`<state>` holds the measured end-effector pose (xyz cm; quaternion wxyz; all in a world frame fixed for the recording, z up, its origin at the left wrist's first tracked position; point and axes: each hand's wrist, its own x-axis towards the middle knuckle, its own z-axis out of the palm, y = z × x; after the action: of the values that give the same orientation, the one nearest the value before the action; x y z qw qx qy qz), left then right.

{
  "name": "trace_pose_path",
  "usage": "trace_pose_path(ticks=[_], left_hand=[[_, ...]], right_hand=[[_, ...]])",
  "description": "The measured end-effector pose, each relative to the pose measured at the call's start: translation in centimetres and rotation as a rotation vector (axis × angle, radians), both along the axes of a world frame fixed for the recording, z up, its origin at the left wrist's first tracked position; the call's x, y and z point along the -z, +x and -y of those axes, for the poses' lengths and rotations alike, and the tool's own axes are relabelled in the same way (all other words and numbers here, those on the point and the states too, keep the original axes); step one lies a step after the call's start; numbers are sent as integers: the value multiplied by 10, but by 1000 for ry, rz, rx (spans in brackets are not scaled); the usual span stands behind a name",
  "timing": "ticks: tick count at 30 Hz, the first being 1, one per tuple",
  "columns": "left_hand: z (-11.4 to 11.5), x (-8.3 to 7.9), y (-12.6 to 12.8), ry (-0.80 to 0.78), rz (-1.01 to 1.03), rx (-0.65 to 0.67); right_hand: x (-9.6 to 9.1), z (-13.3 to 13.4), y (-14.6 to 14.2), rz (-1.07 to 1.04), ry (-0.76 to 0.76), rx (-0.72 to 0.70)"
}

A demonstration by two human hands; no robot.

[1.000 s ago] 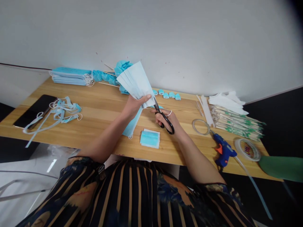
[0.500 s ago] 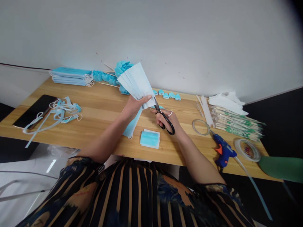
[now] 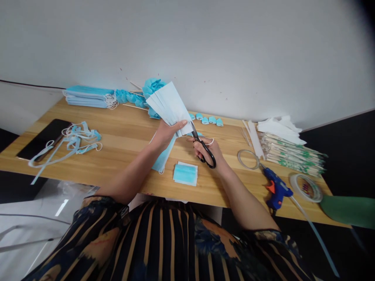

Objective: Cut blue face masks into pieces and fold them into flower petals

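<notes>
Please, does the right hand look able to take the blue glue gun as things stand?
Probably not at once: the right hand holds the scissors. Otherwise the way looks free, since the blue glue gun lies uncovered at the right side of the table.

Left of the scissors (image 3: 195,134) lies the mask stack (image 3: 88,98), right of them the glue gun (image 3: 278,189).
</notes>
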<state>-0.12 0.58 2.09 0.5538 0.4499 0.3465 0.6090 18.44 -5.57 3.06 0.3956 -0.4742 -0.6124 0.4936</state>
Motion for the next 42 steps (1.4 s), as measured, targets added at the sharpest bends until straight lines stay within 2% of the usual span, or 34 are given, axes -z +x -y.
trace_pose_path(ticks=[27, 34, 37, 42], left_hand=[[-2, -1, -2, -40, 28, -4], [-3, -8, -8, -80, -57, -9], [-2, -13, -10, -94, -93, -10], [0, -15, -10, -89, -116, 2]], right_hand=[[-1, -1, -4, -7, -87, 45], [7, -3, -2, -13, -76, 57], [11, -5, 0, 4, -30, 54], [15, -11, 6, 67, 90, -63]])
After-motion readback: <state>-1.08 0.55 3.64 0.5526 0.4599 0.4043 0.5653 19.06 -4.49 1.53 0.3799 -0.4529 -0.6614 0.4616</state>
